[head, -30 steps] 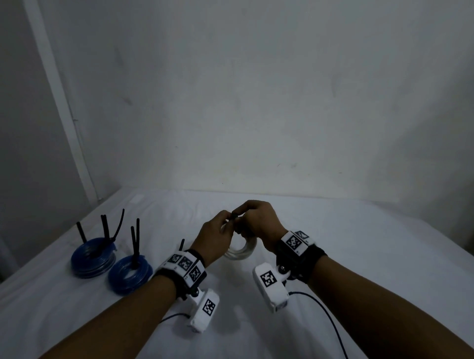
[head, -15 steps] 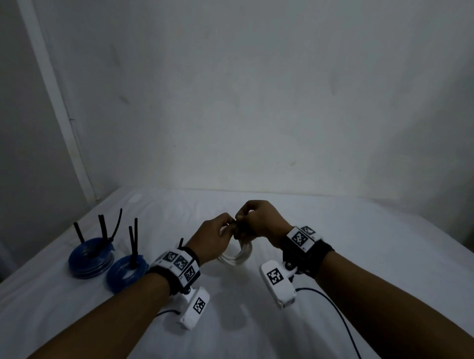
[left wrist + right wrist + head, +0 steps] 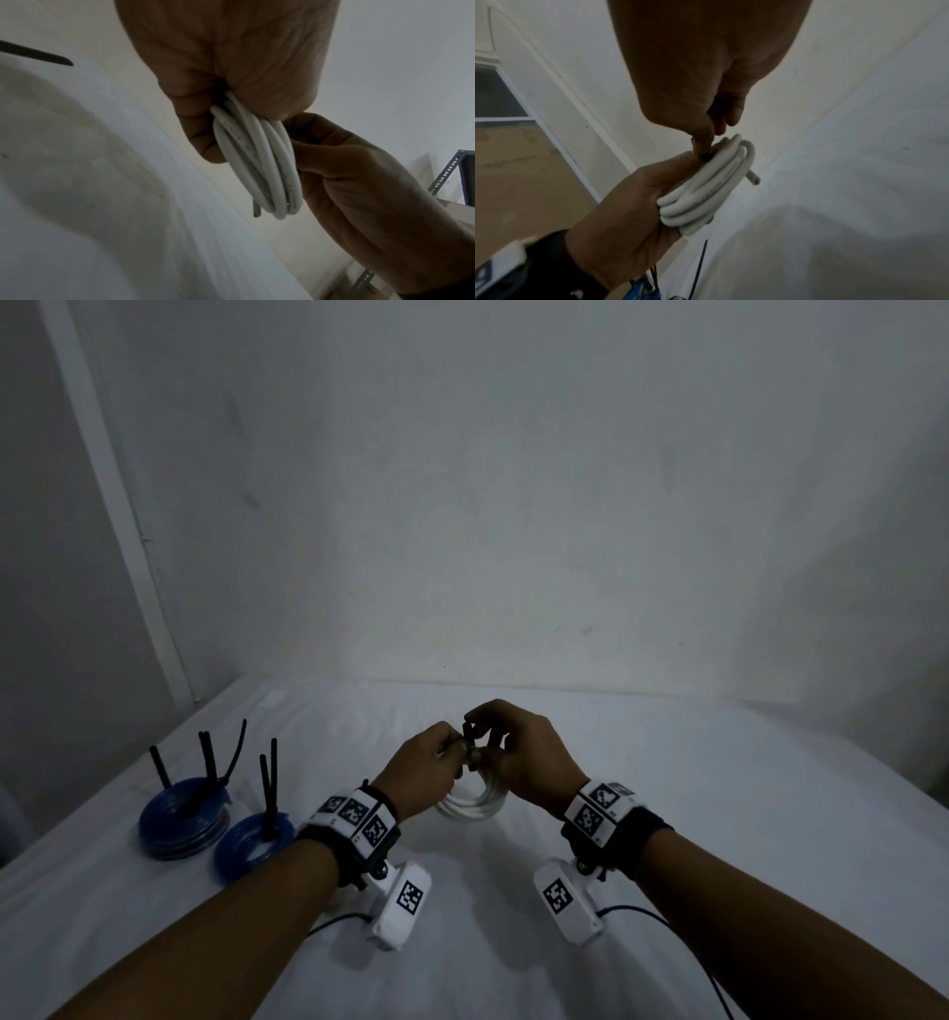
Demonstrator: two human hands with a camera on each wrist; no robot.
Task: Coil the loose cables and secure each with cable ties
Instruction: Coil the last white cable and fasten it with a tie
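Observation:
A coil of white cable [image 3: 475, 806] hangs above the white table [image 3: 719, 814] at the centre. My left hand [image 3: 441, 752] grips its top, fingers curled round the strands [image 3: 257, 162]. My right hand [image 3: 493, 737] meets it from the right and pinches a black cable tie [image 3: 467, 729] at the top of the coil. In the right wrist view, thumb and forefinger squeeze the black cable tie [image 3: 704, 155] against the white cable coil [image 3: 706, 188]. One cut cable end [image 3: 753, 178] sticks out.
Two blue cable coils [image 3: 182, 819] [image 3: 251, 845] lie at the table's left, with black tie tails standing up from them. A thin black tie tail [image 3: 700, 263] shows below my left hand. The wall [image 3: 513, 505] stands behind the table.
Both hands stay joined at the top of the white coil. My right fingers have shifted on the tie, and its black end now shows between them.

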